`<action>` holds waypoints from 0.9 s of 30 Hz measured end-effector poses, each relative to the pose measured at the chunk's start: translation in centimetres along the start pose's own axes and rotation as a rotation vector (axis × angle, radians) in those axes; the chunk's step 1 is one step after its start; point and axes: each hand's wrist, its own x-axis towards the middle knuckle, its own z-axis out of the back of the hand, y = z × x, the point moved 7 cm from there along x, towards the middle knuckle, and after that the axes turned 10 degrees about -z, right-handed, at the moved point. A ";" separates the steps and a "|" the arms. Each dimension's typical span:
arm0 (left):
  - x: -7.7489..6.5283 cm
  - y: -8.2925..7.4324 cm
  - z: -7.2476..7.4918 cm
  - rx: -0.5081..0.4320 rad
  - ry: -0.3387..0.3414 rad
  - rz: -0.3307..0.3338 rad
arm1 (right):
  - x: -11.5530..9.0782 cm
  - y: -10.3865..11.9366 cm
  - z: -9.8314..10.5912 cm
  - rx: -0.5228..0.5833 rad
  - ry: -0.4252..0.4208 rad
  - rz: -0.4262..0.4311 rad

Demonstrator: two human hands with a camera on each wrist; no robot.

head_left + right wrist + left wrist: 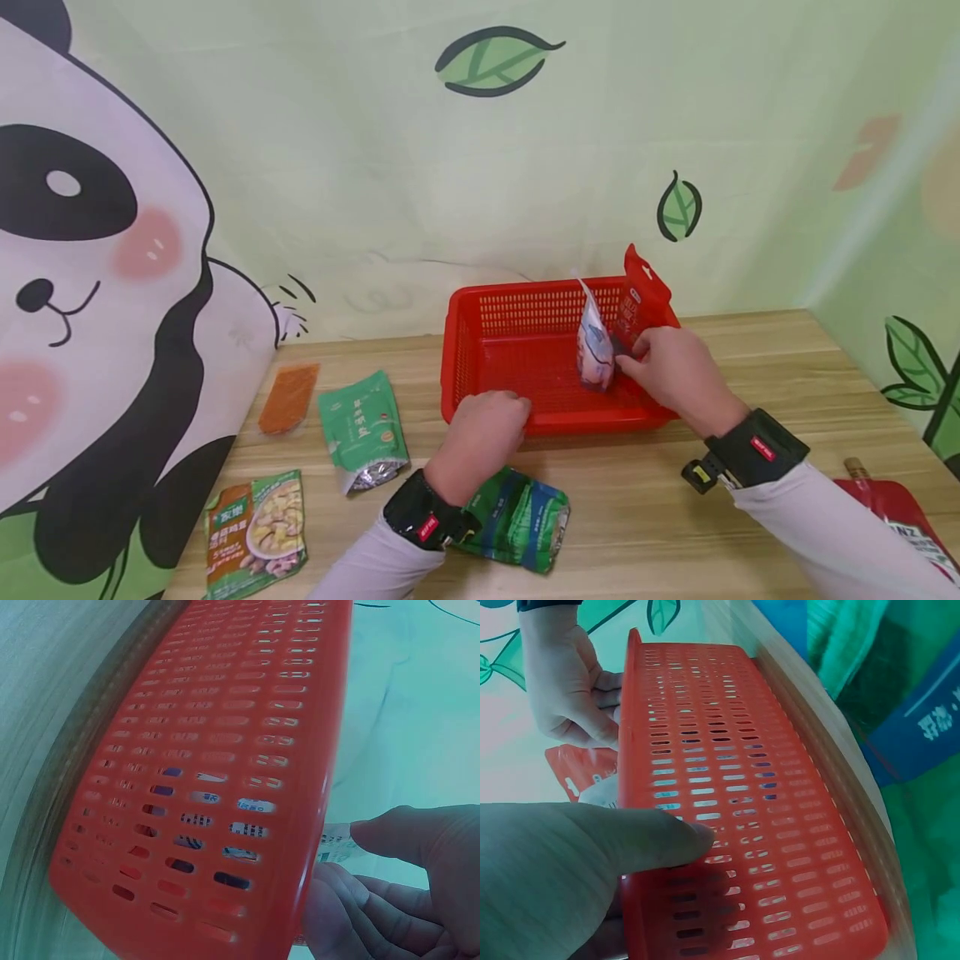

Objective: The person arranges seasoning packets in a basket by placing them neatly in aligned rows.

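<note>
A red slotted plastic basket (555, 423) stands on the wooden table against the backdrop. My left hand (486, 425) grips its front rim near the left corner, thumb (671, 838) on the outer wall and fingers inside. Over the right end, my right hand (678, 367) reaches into the basket. Its thumb and curled fingers pinch the edge of a white printed pouch (595, 346), which stands upright there; the right wrist view shows a corner of the pouch (336, 838) between them. Behind this hand a red packet (643, 296) leans in the back right corner. A dark patch shows beside the pouch.
Left of the basket lie an orange packet (290, 397), a green pouch (365, 425) and a brown-and-green food packet (257, 533). A green-and-blue packet (517, 517) lies in front, partly under the left wrist. A red ketchup pouch (900, 517) sits at the right, beside the right forearm.
</note>
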 end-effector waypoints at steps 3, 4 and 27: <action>-0.1 0.0 -0.1 0.018 -0.001 0.000 | -0.1 -0.1 0.0 0.005 0.002 -0.002; -0.1 0.0 -0.1 0.021 -0.001 0.000 | -0.1 -0.1 0.0 0.005 0.000 0.000; 0.2 0.3 -0.4 0.003 -0.012 0.018 | -2.2 -0.5 0.3 0.066 -0.059 0.077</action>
